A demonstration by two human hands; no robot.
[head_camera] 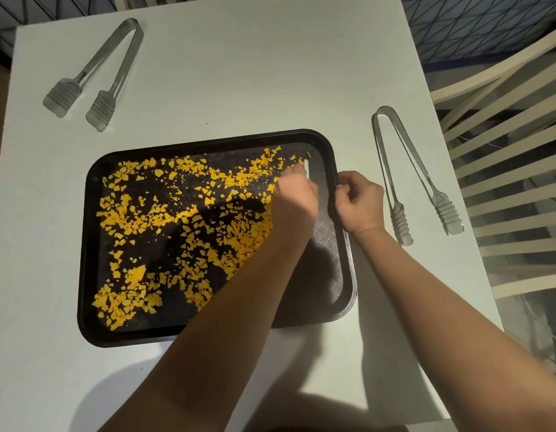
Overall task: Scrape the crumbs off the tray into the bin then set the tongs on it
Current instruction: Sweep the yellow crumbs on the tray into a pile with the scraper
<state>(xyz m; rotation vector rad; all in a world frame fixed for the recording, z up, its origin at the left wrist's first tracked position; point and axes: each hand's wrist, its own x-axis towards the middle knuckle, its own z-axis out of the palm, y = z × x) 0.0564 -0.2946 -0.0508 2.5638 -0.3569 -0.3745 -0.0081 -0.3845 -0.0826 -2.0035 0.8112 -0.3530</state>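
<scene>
A dark rectangular tray (83,244) lies on the white table, strewn with many yellow crumbs (177,219). My left hand (294,194) reaches across the tray's right part, closed around a small scraper whose white edge (307,169) shows near the far right corner. A strip along the tray's right side is bare of crumbs. My right hand (359,201) pinches the tray's right rim. One pair of metal tongs (417,173) lies just right of the tray, apart from my right hand. A second pair of tongs (96,73) lies at the far left. No bin is in view.
The white table (255,82) ends close to the right tongs. Pale slatted chairs (504,145) stand beyond that right edge. Dark patterned floor (476,23) shows past the far corners.
</scene>
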